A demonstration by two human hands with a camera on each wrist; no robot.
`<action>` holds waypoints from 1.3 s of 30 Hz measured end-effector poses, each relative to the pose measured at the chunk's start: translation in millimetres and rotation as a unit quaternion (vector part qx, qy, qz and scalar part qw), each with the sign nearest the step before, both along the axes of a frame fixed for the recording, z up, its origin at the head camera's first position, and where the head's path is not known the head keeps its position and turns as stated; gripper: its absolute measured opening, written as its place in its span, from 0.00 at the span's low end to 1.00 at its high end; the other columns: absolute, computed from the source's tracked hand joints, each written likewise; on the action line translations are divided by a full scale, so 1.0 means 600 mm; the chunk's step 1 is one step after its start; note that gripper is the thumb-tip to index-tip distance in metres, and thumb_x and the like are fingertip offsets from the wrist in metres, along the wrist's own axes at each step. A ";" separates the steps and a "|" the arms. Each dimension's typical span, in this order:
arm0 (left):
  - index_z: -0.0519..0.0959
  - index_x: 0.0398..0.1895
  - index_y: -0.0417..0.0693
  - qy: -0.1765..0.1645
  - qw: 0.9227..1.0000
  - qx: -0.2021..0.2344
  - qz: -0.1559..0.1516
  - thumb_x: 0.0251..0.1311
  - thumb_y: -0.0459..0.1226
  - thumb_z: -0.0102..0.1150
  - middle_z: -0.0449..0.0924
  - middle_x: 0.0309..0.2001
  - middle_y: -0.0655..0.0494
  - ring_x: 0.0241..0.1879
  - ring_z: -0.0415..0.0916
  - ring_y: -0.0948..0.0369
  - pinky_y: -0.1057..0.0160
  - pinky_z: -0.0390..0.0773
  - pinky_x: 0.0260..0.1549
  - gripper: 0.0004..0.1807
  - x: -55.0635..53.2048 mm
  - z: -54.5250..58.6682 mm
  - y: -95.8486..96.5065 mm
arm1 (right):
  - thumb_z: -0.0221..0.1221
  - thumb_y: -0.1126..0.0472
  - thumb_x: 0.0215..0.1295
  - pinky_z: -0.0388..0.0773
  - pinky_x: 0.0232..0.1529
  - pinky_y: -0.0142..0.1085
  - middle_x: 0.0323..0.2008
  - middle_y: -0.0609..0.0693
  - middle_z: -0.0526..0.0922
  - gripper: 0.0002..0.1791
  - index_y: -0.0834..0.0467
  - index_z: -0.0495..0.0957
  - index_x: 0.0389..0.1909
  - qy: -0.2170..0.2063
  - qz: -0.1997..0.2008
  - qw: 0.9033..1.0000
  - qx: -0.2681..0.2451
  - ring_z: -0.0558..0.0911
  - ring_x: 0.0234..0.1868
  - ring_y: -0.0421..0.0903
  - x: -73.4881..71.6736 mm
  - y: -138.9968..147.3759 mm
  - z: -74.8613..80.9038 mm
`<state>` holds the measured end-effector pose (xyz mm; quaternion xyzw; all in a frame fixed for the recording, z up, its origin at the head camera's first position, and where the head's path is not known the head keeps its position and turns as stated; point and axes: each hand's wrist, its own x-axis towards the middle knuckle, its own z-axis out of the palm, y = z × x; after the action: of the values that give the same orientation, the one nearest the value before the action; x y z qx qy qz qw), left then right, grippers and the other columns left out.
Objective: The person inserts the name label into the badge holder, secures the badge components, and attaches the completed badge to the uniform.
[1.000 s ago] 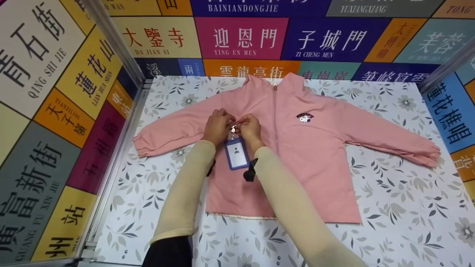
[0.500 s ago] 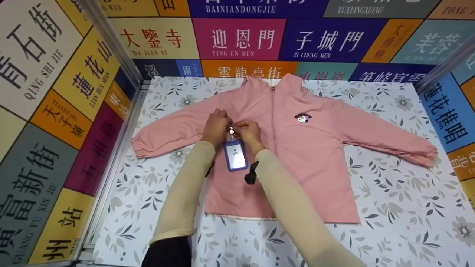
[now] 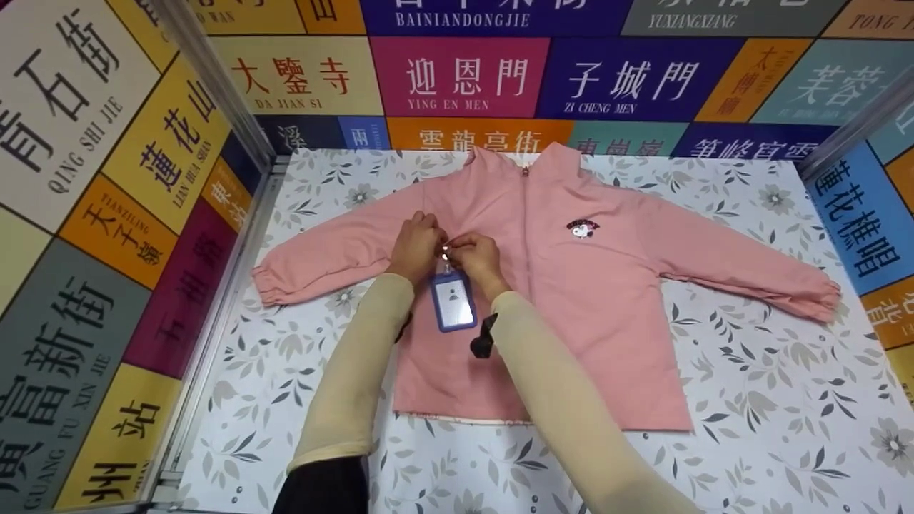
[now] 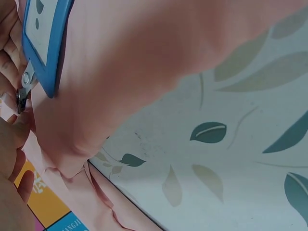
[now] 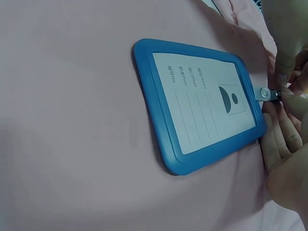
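An ID badge [image 3: 454, 303] in a blue frame, with a white printed card inside, lies on the right chest of a pink zip jacket [image 3: 607, 321]. A strap joins it to a small metal clip [image 4: 21, 98]. My left hand [image 3: 416, 246] pinches at the clip from the left, its thumb [image 5: 284, 74] right at the metal. From the other side my right hand [image 3: 478, 258] grips the clip with thumb and fingers, its lower fingers [image 5: 281, 132] on the cloth beyond the badge's end. The clip's jaws are mostly hidden by fingertips.
The jacket lies spread with both sleeves out on a white table [image 3: 771, 414] printed with leaves. Panels with lettering [image 3: 464, 75] stand behind it and on both sides. A small cartoon dog emblem [image 3: 582, 228] sits on the jacket's other chest side.
Both hands have stayed at the clip, with only small finger movements. The right hand's fingers have come a little lower and closer to the metal. The badge has barely shifted.
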<state>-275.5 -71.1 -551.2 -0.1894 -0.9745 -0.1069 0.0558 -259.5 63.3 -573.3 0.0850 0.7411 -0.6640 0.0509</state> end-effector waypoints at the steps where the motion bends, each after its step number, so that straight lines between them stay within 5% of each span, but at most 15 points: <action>1: 0.88 0.40 0.47 -0.003 1.000 -0.001 0.000 0.59 0.27 0.57 0.79 0.42 0.48 0.47 0.72 0.50 0.50 0.74 0.49 0.13 0.001 0.000 0.000 | 0.63 0.73 0.59 0.82 0.31 0.34 0.40 0.69 0.86 0.09 0.73 0.81 0.40 0.001 -0.001 1.000 0.000 0.86 0.31 0.50 0.000 -0.001 -0.001; 14: 0.89 0.38 0.46 -0.010 0.999 0.035 0.006 0.53 0.24 0.57 0.79 0.41 0.49 0.45 0.71 0.50 0.52 0.73 0.48 0.15 0.001 -0.012 0.001 | 0.63 0.74 0.58 0.78 0.28 0.27 0.37 0.67 0.87 0.08 0.72 0.82 0.38 0.019 -0.017 0.999 0.044 0.85 0.30 0.48 0.003 -0.010 -0.001; 24: 0.88 0.33 0.43 0.004 0.999 0.052 -0.012 0.53 0.24 0.59 0.80 0.38 0.47 0.43 0.73 0.48 0.51 0.73 0.47 0.11 -0.002 -0.016 -0.001 | 0.64 0.73 0.55 0.73 0.26 0.23 0.34 0.63 0.88 0.08 0.70 0.84 0.36 0.043 -0.029 0.994 0.096 0.80 0.24 0.36 0.004 -0.013 -0.004; 39: 0.88 0.31 0.42 0.019 0.999 0.042 -0.018 0.53 0.25 0.60 0.80 0.38 0.47 0.43 0.74 0.48 0.51 0.74 0.46 0.09 -0.003 -0.017 0.000 | 0.64 0.71 0.55 0.72 0.25 0.23 0.32 0.61 0.88 0.06 0.67 0.84 0.35 0.037 -0.040 0.990 0.128 0.78 0.23 0.35 0.003 -0.017 -0.007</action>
<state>-277.5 -70.9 -561.6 -0.2070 -0.9642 -0.1447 0.0805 -257.5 53.4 -577.7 0.0957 0.8174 -0.5678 -0.0149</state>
